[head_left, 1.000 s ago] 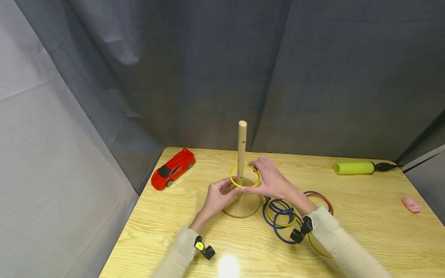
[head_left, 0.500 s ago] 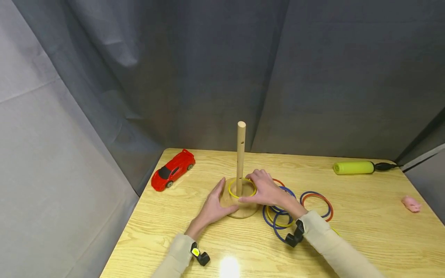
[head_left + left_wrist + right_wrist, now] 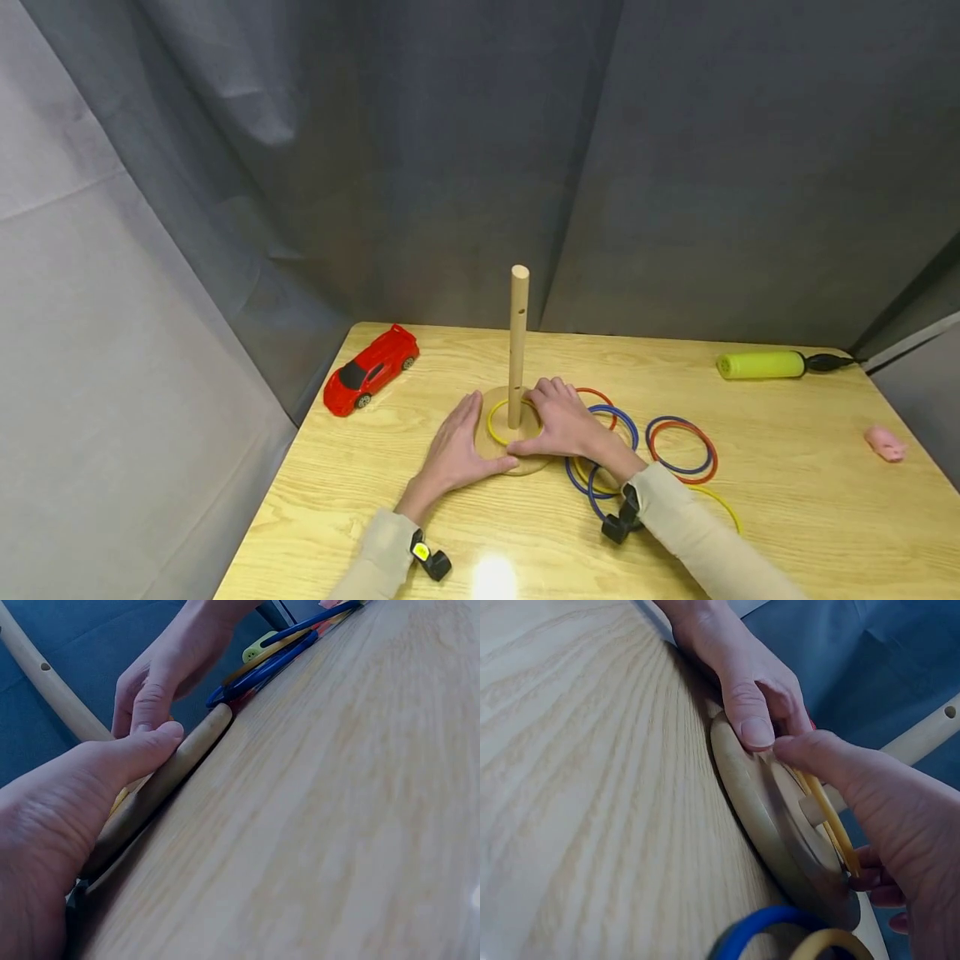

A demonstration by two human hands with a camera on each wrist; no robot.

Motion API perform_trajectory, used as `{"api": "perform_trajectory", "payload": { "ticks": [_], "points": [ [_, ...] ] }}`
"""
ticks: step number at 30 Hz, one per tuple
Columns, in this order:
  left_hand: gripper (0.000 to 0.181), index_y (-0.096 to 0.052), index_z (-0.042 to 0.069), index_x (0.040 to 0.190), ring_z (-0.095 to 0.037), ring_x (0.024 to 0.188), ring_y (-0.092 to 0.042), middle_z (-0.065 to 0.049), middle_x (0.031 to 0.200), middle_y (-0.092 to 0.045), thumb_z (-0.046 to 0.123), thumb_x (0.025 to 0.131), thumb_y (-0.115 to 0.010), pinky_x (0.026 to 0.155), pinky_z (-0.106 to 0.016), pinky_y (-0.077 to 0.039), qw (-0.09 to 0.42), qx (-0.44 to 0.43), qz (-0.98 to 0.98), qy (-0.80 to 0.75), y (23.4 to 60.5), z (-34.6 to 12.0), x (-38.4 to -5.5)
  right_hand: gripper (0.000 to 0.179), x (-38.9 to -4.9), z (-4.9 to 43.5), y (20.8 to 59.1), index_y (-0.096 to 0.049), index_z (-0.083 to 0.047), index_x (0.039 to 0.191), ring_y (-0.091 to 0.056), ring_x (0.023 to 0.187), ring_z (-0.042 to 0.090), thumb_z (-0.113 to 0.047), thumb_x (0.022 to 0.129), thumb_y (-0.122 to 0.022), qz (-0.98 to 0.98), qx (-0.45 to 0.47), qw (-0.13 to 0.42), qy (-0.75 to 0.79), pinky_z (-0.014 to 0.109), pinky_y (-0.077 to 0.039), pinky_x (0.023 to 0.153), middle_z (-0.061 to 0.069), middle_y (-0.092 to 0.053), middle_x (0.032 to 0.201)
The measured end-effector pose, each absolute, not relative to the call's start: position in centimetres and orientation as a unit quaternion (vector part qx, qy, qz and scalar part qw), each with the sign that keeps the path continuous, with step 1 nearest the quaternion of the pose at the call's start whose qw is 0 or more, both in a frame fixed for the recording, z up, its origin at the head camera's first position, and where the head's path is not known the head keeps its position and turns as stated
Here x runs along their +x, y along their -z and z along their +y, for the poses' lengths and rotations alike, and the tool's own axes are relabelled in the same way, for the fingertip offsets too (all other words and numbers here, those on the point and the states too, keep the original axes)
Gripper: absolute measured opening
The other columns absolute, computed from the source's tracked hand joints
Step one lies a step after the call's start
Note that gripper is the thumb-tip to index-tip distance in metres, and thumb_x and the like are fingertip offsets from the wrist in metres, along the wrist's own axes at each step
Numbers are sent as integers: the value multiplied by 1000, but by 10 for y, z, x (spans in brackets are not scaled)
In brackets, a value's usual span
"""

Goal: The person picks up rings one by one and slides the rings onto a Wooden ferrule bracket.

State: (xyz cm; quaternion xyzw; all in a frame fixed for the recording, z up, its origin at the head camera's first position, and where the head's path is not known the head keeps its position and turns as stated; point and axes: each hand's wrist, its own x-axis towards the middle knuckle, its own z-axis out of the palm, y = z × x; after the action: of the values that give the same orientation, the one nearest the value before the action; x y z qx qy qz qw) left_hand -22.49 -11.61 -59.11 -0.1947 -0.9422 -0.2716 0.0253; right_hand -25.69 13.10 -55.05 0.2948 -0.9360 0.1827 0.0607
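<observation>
A wooden ring-toss stand [image 3: 517, 350] with a round base and an upright post stands on the table. Around the foot of its post lies a yellow ring [image 3: 834, 825], low over the base. My right hand [image 3: 567, 423] holds this ring, fingers at its far right side and thumb at the front. My left hand [image 3: 452, 457] grips the base's left side, its thumb across the front rim. Both thumb tips come close together at the front in the right wrist view. Part of the ring is hidden by the right hand.
Several blue, red and yellow rings [image 3: 632, 429] lie right of the stand, partly under the right forearm. A red toy car [image 3: 371, 371] is at the back left. Farther right are a lime-green pump [image 3: 761, 365] and a pink toy pig [image 3: 885, 443]. A dark curtain [image 3: 450, 167] hangs behind.
The yellow ring has moved down the post to the base with the right hand. The left hand has let go of the ring and moved to the base's left side.
</observation>
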Motion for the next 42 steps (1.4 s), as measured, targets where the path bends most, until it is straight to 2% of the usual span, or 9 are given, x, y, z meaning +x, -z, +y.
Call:
{"api": "perform_trajectory", "payload": {
  "ticks": [6,15,20,26,32,38,42],
  "points": [
    [133,-21,5,167,-22,161,-18,-11,173,-24,93,75,-59,131,-43,-18,19,-191,-951,243,591,-117,-224,103,-249,131,548,-62,-6,139,-51,109,25,-82,71,-74,-938,292,62,-175,41,-43,90,6,-60,120],
    [131,-23,4,166,-21,161,-17,-10,173,-24,92,76,-60,131,-44,-18,26,-198,-948,250,594,-114,-223,99,-217,160,536,-57,-4,146,-54,130,32,-70,76,-80,-929,255,100,-248,57,-44,105,11,-62,139],
    [132,-22,5,166,-21,161,-16,-9,173,-23,92,75,-61,131,-43,-17,25,-192,-948,254,594,-114,-223,99,-190,188,532,-52,-6,149,-51,136,36,-66,77,-82,-933,223,119,-255,64,-42,106,14,-57,147],
    [132,-22,5,166,-22,161,-16,-9,173,-23,90,74,-64,131,-42,-17,23,-192,-947,255,593,-114,-222,97,-160,229,536,-51,-8,149,-48,135,38,-58,75,-89,-930,183,147,-282,68,-36,105,16,-56,145],
    [133,-22,5,166,-21,161,-17,-10,173,-24,91,74,-64,131,-42,-17,26,-191,-948,252,592,-116,-222,99,-134,267,543,-53,-4,146,-48,131,43,-50,68,-95,-932,145,178,-281,69,-36,99,20,-57,141],
    [134,-22,6,166,-20,161,-16,-9,173,-24,91,73,-64,131,-40,-16,26,-189,-949,250,593,-117,-223,103,-108,290,551,-51,0,146,-45,128,52,-44,65,-98,-932,109,182,-293,73,-34,97,26,-55,140],
    [134,-21,6,167,-19,161,-16,-8,173,-23,93,73,-62,131,-40,-16,25,-189,-950,247,594,-117,-223,106,-93,304,557,-51,1,146,-44,125,53,-42,63,-99,-932,82,183,-303,71,-33,96,28,-54,139]
  ]
}}
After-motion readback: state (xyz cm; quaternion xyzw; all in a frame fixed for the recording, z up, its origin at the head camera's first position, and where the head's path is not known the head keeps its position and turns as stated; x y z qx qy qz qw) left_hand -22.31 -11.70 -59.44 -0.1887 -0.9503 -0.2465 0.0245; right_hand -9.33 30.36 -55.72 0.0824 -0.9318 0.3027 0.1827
